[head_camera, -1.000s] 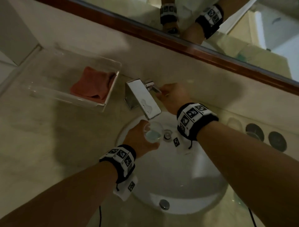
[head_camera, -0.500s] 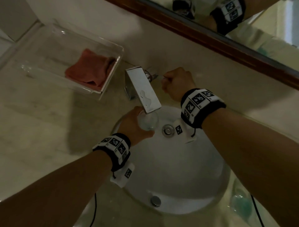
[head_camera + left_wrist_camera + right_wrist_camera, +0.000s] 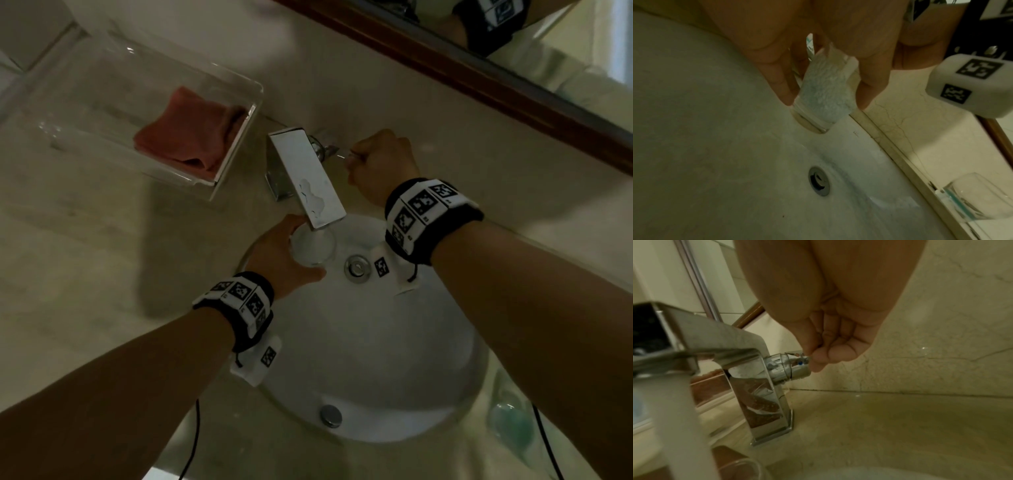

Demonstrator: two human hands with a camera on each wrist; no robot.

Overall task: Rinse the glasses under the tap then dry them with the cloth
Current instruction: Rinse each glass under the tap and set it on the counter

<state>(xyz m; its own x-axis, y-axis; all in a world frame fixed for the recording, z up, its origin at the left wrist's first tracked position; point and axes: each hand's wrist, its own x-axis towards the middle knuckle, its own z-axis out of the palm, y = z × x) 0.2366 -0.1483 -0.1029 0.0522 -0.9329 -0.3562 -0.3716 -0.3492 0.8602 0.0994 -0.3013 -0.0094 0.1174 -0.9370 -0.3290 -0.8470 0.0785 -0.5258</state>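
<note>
Glass (image 3: 313,248) in left hand (image 3: 279,260) under tap (image 3: 306,178), right hand (image 3: 382,168) pinching handle (image 3: 795,365).

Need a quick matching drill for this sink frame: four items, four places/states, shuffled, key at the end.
Items:
1. glass
2. red cloth
3. right hand
4. second glass

Places/states:
A. pinching the tap lever
B. standing on the counter beside the basin
C. held by the left hand under the spout, water foaming inside
D. lying in the clear tray

Pairs: 1-C, 2-D, 3-A, 4-B
</note>
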